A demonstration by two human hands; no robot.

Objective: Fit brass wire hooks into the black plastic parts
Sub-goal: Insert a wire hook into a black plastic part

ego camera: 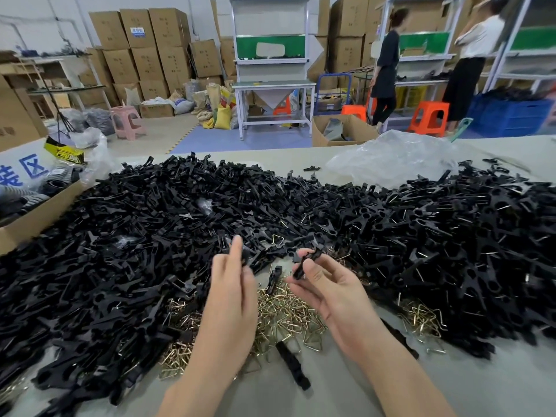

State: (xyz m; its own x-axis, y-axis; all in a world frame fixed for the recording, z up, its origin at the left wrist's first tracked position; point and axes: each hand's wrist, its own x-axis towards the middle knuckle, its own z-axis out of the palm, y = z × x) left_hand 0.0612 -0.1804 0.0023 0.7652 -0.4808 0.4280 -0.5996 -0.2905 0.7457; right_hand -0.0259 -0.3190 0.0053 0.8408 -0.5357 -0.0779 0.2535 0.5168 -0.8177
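Lower centre, above the grey desk (496, 386): right hand (328, 293) pinches one slim black plastic part (307, 263) in curled fingers.
Left hand (228, 290) is beside it, grasp not discernible. Recommend drawing one hook from the heap of bent brass wire hooks (279, 311) beneath and seating it squarely. Black part piles (120, 236) crowd both sides; bare desk shows only at lower right.

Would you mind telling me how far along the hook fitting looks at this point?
Done: many black parts in the right-hand pile show wire glints, so they look fitted. In hand: the right hand pinches one black part; what the left hand holds is unclear. Left: the big left-hand pile looks wireless, and loose brass hooks lie between the arms. Seemingly far from finished.
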